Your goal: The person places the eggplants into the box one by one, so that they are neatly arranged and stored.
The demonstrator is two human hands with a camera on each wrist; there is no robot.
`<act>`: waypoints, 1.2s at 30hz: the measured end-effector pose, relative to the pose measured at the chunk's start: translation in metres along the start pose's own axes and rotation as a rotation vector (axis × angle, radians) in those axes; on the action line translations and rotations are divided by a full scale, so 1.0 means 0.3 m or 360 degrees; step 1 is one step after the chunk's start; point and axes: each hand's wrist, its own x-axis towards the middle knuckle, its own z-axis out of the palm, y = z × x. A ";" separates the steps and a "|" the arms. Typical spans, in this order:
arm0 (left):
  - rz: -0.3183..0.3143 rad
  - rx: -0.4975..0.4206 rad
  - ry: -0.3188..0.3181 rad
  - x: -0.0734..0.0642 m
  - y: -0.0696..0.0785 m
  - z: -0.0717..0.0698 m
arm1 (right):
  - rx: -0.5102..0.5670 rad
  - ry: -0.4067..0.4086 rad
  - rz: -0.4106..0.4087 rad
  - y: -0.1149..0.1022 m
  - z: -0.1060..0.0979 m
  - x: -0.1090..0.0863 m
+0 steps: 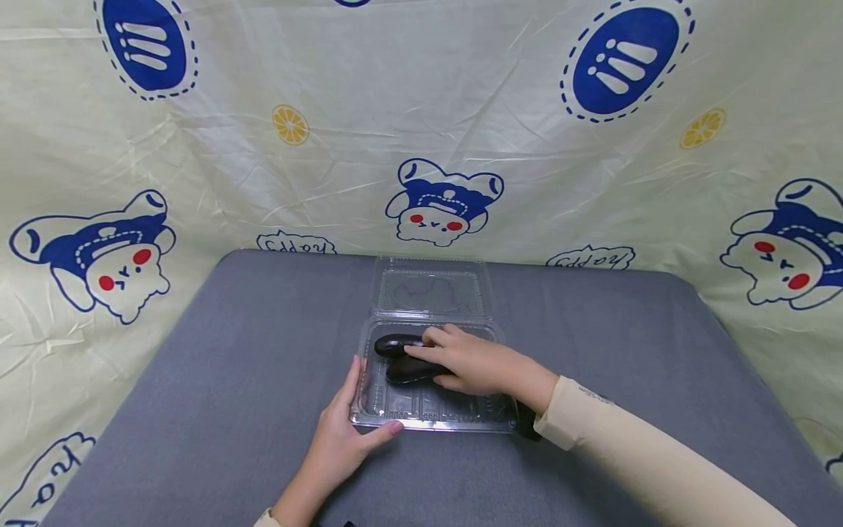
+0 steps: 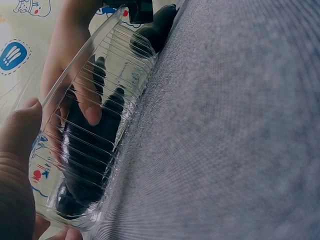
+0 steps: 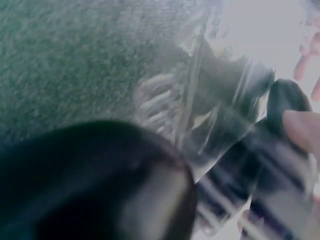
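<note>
A clear plastic clamshell container stands on the table with its lid folded back, away from me. Two dark, glossy eggplants lie side by side in its base: a farther eggplant and a nearer eggplant. My right hand reaches in from the right and holds the nearer eggplant between thumb and fingers. At the container's near left corner, my left hand grips the rim, thumb along the front edge and fingers at the left side. Its fingertips are partly hidden.
Another eggplant lies on the table outside the container, beneath my right wrist, looming large in the right wrist view. Grey cloth covers the table. A printed curtain hangs behind and along the sides.
</note>
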 end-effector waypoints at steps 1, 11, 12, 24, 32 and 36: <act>-0.0001 0.0006 0.0002 0.000 0.000 0.000 | 0.0005 0.0002 -0.0002 -0.003 0.001 0.003; -0.0007 -0.0027 -0.0015 0.000 0.001 -0.001 | 0.0023 0.0000 0.0014 -0.011 0.013 0.020; -0.0007 -0.0028 -0.0013 0.001 0.000 -0.001 | 0.0029 0.0003 0.0013 -0.011 0.014 0.021; -0.0025 0.0031 -0.0009 0.000 -0.002 0.000 | 0.0010 0.0060 -0.0014 -0.014 0.046 0.026; -0.0022 0.0024 -0.0005 -0.001 0.001 -0.001 | -0.0082 0.0104 -0.0030 -0.016 0.063 0.029; -0.0023 0.0024 0.0002 -0.002 0.000 -0.001 | -0.0157 0.0140 -0.0050 -0.016 0.076 0.031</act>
